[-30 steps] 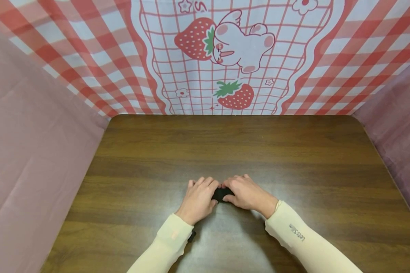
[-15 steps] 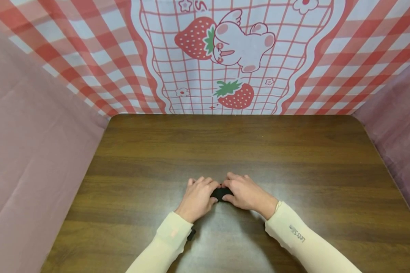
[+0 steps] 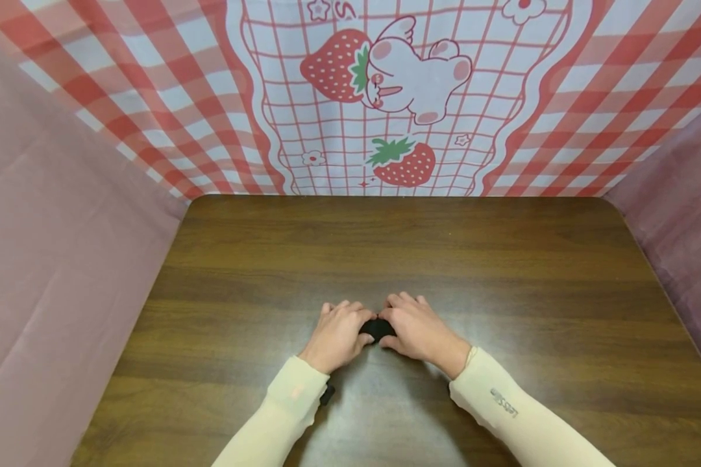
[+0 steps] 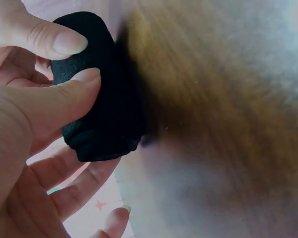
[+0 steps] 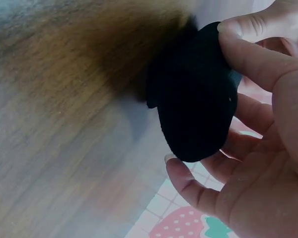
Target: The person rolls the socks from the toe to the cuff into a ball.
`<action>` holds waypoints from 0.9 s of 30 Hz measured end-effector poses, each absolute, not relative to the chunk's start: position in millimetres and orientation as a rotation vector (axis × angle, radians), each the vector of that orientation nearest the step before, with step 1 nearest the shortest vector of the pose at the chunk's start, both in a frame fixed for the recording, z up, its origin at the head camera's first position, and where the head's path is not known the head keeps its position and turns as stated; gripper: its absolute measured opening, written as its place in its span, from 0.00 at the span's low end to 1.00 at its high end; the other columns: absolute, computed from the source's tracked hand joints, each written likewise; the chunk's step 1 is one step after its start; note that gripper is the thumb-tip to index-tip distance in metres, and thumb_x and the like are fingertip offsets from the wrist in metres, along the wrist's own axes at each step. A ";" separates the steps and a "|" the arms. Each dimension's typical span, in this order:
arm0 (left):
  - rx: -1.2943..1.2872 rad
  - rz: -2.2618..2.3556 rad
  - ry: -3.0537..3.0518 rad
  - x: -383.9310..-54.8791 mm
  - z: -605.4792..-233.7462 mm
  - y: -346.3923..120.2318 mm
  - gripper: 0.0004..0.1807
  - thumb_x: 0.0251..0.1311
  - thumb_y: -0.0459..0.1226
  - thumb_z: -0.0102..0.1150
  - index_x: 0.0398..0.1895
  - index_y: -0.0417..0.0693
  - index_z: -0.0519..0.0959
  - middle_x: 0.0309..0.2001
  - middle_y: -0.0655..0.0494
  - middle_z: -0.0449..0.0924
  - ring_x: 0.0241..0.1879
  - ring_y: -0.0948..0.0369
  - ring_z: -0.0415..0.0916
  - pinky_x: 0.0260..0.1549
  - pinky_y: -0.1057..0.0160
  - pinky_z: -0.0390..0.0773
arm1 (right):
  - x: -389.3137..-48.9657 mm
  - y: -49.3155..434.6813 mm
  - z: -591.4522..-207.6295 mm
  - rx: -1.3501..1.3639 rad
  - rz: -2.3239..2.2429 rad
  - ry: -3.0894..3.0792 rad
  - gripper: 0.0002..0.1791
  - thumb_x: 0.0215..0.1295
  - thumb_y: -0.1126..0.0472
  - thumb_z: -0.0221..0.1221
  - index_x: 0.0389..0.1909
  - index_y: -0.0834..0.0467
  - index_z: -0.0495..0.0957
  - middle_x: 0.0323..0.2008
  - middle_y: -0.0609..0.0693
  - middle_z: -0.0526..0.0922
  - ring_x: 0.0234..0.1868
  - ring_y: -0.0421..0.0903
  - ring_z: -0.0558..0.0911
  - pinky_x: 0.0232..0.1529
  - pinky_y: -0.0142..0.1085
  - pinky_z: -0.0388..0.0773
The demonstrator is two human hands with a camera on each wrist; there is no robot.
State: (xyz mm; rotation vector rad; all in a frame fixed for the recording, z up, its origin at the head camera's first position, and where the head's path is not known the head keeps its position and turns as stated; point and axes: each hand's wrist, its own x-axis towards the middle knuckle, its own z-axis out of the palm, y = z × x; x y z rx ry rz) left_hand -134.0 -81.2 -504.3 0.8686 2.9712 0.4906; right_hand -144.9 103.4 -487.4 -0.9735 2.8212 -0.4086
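Note:
Both hands meet over the middle of the near half of the table around a small black fabric roll (image 3: 377, 330), folded like a rolled sock. My left hand (image 3: 340, 334) grips its left end, with the thumb on the near side and the fingers behind. At the other end, my right hand (image 3: 418, 327) holds it the same way. In the left wrist view the roll (image 4: 97, 99) shows a creased, layered end, and both thumbs press its face. A smooth rounded end of the roll (image 5: 198, 114) appears in the right wrist view. The fingers partly hide its back.
The brown wood-grain table (image 3: 397, 246) has rounded far corners. Behind it hangs a red-and-white checked cloth (image 3: 204, 97) with strawberry prints. Pink cloth (image 3: 64, 259) borders the left side, and more pink cloth (image 3: 677, 227) the right. A small black piece (image 3: 327, 395) sits at the left cuff.
Both hands keep their hold on the black roll and shift only slightly; the right hand comes a little left and its fingertips lift a bit.

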 end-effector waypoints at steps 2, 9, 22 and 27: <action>0.860 0.488 2.959 -135.3 -502.9 -81.5 0.16 0.56 0.43 0.72 0.47 0.52 0.85 0.41 0.60 0.82 0.43 0.59 0.77 0.37 0.55 0.66 | -146.2 102.2 -487.4 -0.961 -0.408 2.812 0.17 0.52 0.52 0.75 0.39 0.57 0.85 0.39 0.50 0.80 0.41 0.50 0.77 0.37 0.46 0.69; 0.834 0.519 2.906 -137.9 -500.9 -82.7 0.18 0.58 0.43 0.70 0.52 0.51 0.84 0.45 0.57 0.80 0.46 0.57 0.77 0.38 0.56 0.67 | -152.4 98.4 -486.1 -0.920 -0.443 2.762 0.15 0.54 0.53 0.74 0.37 0.58 0.84 0.36 0.50 0.83 0.37 0.49 0.81 0.37 0.49 0.72; 0.863 0.621 2.865 -139.6 -503.1 -87.6 0.18 0.57 0.41 0.71 0.51 0.53 0.85 0.44 0.59 0.83 0.44 0.57 0.76 0.38 0.55 0.68 | -161.9 96.4 -490.5 -0.844 -0.636 2.671 0.12 0.50 0.58 0.74 0.26 0.56 0.79 0.26 0.45 0.79 0.26 0.41 0.75 0.34 0.43 0.74; 0.927 0.640 2.840 -141.0 -504.3 -88.4 0.19 0.59 0.41 0.69 0.54 0.53 0.84 0.47 0.57 0.83 0.45 0.57 0.75 0.41 0.54 0.69 | -160.3 100.4 -492.8 -0.806 -0.717 2.646 0.12 0.52 0.59 0.74 0.26 0.55 0.78 0.26 0.45 0.77 0.26 0.41 0.73 0.32 0.39 0.73</action>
